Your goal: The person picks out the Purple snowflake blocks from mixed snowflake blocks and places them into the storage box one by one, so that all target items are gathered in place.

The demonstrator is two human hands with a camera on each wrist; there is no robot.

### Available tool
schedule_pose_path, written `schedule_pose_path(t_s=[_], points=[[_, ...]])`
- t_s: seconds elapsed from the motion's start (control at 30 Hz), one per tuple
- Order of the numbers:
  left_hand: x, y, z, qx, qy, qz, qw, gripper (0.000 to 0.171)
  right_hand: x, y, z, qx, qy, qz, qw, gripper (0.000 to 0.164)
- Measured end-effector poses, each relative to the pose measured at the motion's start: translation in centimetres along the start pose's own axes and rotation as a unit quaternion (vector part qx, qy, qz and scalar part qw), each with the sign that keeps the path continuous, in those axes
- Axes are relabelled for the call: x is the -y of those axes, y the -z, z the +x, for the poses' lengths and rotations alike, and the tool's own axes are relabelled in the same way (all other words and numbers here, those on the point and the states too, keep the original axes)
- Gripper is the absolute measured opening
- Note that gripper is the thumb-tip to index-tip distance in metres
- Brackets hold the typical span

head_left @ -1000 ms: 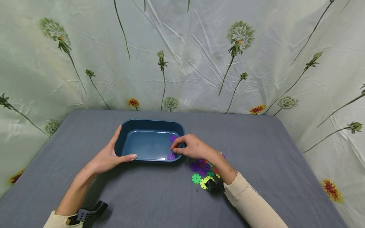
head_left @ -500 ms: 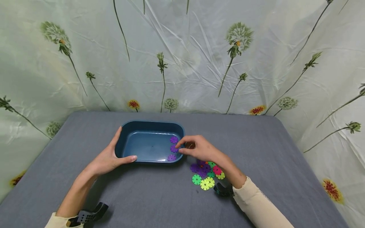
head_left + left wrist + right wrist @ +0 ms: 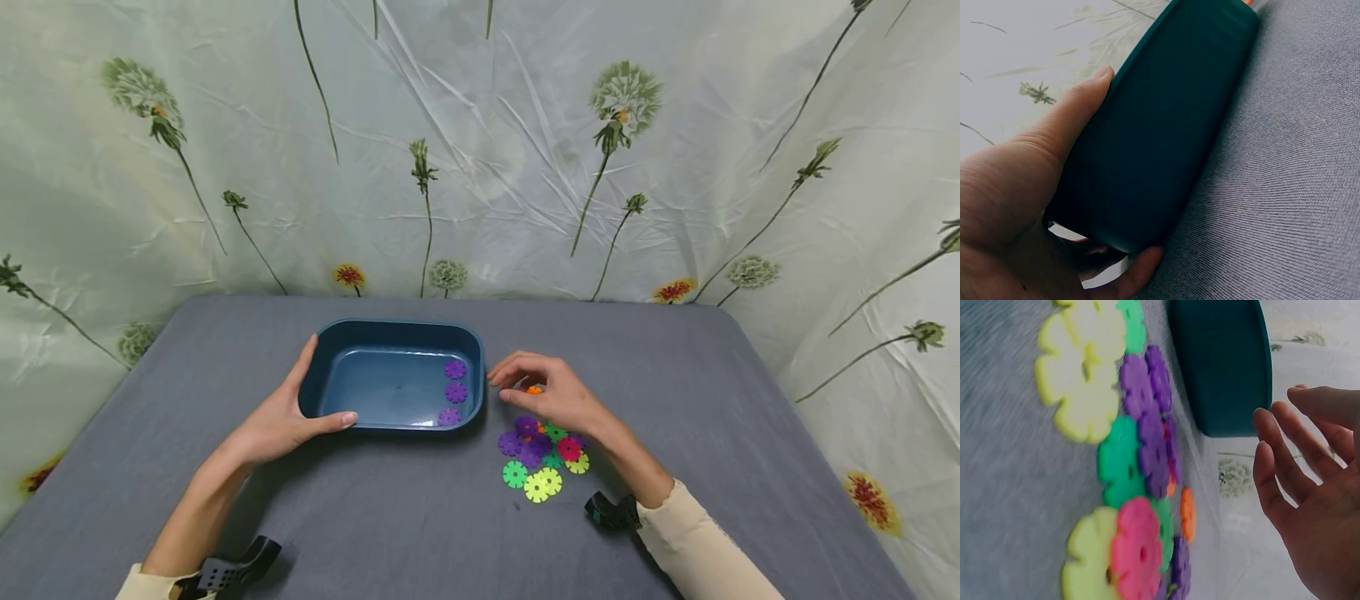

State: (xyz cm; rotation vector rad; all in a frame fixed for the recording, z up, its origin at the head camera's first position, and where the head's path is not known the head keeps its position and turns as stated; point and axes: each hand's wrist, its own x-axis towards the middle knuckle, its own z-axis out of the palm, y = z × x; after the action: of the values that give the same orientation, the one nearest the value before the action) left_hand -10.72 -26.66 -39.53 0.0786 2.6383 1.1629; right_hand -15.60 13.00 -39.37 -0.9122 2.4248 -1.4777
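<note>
At the left end of a dark blue plastic box (image 3: 390, 387), my left hand (image 3: 288, 421) grips the wall, thumb on the front rim. The left wrist view shows fingers round the end of the box (image 3: 1154, 125). Inside, along the right side, three purple notched flower discs (image 3: 456, 392) lie in a row. My right hand (image 3: 551, 392) hovers just right of the box with nothing in it, fingers loosely bent. An orange disc (image 3: 534, 390) shows between its thumb and fingers, lying on the table. Nearer to me is a pile of flower discs (image 3: 1154, 450) in several colours.
Grey cloth covers the table (image 3: 405, 517). Two yellow discs (image 3: 537, 487) and a green one (image 3: 514, 474) lie at the pile's near edge, a pink one (image 3: 568, 449) at its right. A flower-print curtain (image 3: 502, 167) hangs behind the table's far edge.
My right hand has drawn back from inside the box to the right, leaving the middle purple disc in full view. The orange disc has come into sight. My left hand stays on the box.
</note>
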Motion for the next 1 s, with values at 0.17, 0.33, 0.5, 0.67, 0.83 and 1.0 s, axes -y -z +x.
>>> schedule_pose_path(t_s=[0.17, 0.33, 0.5, 0.67, 0.83, 1.0], points=[[0.2, 0.1, -0.1, 0.000, 0.007, 0.007, 0.9999, 0.132, -0.6, 0.3, -0.4, 0.004, -0.010, -0.009, 1.000, 0.014], [0.2, 0.3, -0.2, 0.004, 0.008, 0.003, 1.0000, 0.132, -1.3, 0.4, -0.8, 0.009, -0.024, -0.016, 1.000, 0.015], [0.0, 0.6, 0.0, -0.001, -0.004, 0.004, 1.0000, 0.132, -1.7, 0.6, -1.1, 0.010, -0.035, -0.020, 0.999, 0.016], [0.1, 0.4, 0.0, 0.002, -0.006, 0.001, 1.0000, 0.132, -2.3, 0.9, -1.5, 0.023, -0.041, -0.035, 0.998, 0.017], [0.2, 0.2, 0.0, 0.003, -0.003, 0.000, 1.0000, 0.132, -2.7, 1.2, -2.1, 0.039, -0.053, -0.056, 0.996, 0.020], [0.2, 0.0, 0.2, 0.005, -0.005, -0.003, 1.0000, 0.132, -2.6, 1.7, -2.5, 0.054, -0.071, -0.061, 0.994, 0.023]])
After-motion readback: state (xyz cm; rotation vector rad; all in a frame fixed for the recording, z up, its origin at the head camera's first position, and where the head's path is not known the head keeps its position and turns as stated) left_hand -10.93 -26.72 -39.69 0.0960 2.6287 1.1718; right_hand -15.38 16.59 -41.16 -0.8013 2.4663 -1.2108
